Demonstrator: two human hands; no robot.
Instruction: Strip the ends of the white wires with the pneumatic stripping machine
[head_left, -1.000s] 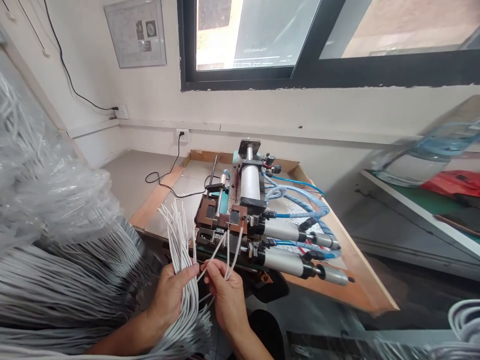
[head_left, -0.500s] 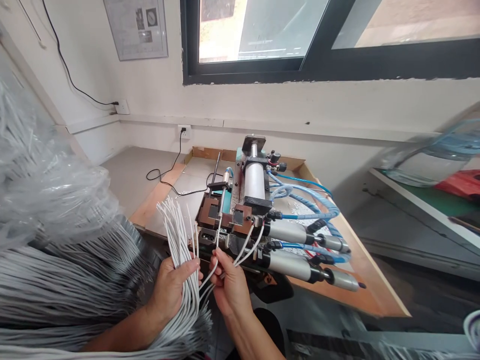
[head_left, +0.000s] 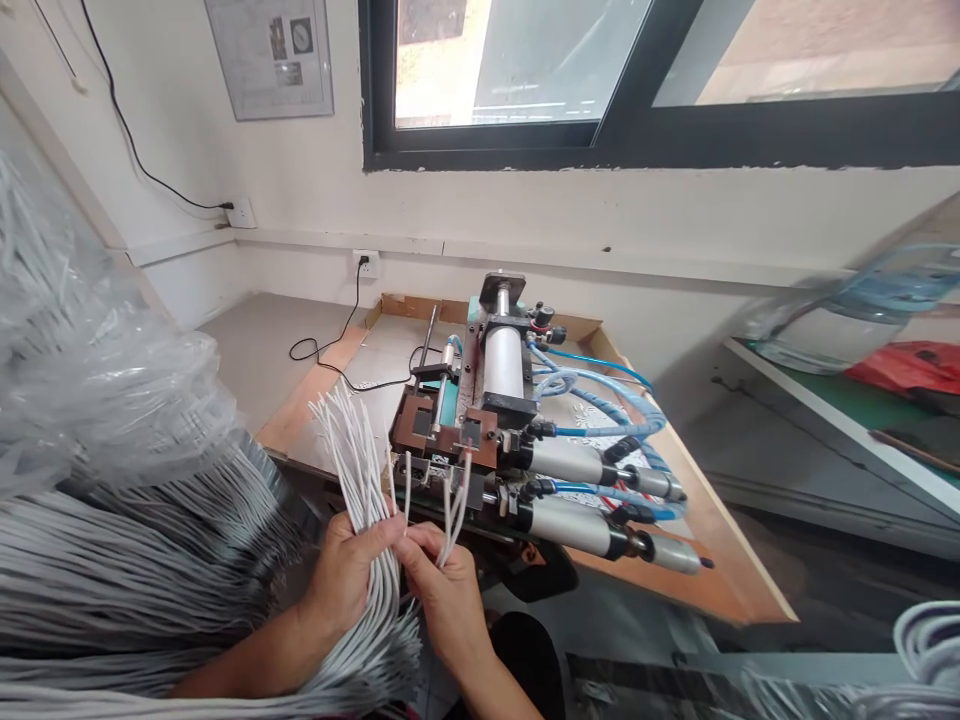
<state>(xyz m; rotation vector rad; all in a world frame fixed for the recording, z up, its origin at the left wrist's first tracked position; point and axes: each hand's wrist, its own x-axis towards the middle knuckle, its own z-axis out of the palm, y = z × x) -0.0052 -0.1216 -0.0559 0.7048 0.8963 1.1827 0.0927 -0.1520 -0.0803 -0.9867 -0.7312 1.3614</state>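
Note:
A thick bundle of white cables (head_left: 351,455) is gripped in my left hand (head_left: 352,565), its cut ends fanned upward. Close against it, my right hand (head_left: 442,585) is closed on a few separate cables (head_left: 454,505), whose tips point up and show a little red. One single cable (head_left: 408,480) stands up between the two hands, where thumb and fingers meet. Just beyond the hands is a pneumatic wire-stripping machine (head_left: 442,425) with brown plates and silver cylinders (head_left: 568,527). The fingertips of my right hand are partly hidden behind the cables.
Heaps of grey cable (head_left: 135,580), partly under clear plastic (head_left: 112,380), fill the left side. Blue air hoses (head_left: 622,380) loop right of the machine inside the table's wooden rim (head_left: 735,540). A shelf (head_left: 832,420) with a large bottle (head_left: 877,300) stands at right.
My right hand has drawn back from the machine and moved left against the bundle. The cable that reached into the machine's slot is out, and the separate cables now point upward.

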